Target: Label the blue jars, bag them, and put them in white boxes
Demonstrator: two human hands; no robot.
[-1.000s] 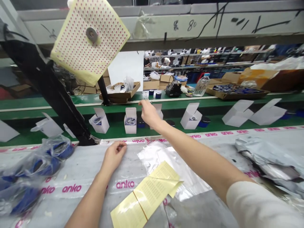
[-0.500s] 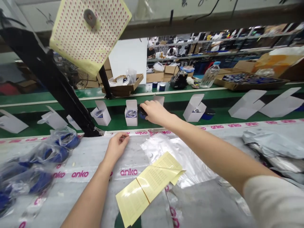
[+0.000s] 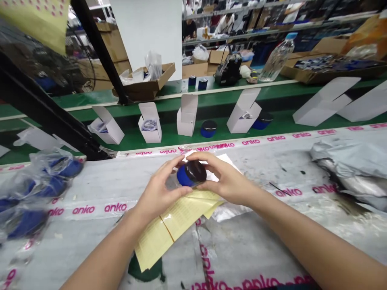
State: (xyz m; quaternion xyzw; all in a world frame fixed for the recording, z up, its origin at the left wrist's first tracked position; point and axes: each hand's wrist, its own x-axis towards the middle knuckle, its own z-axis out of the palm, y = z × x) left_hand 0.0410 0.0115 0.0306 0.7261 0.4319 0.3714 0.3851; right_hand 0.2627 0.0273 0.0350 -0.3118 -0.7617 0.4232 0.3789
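Both hands clasp a blue jar (image 3: 191, 174) with a dark lid at lower centre of the frame, the left hand (image 3: 159, 187) at its side, the right hand (image 3: 226, 179) across the lid, just above yellow label sheets (image 3: 178, 219); even fingertip pressure from both sides suits it best
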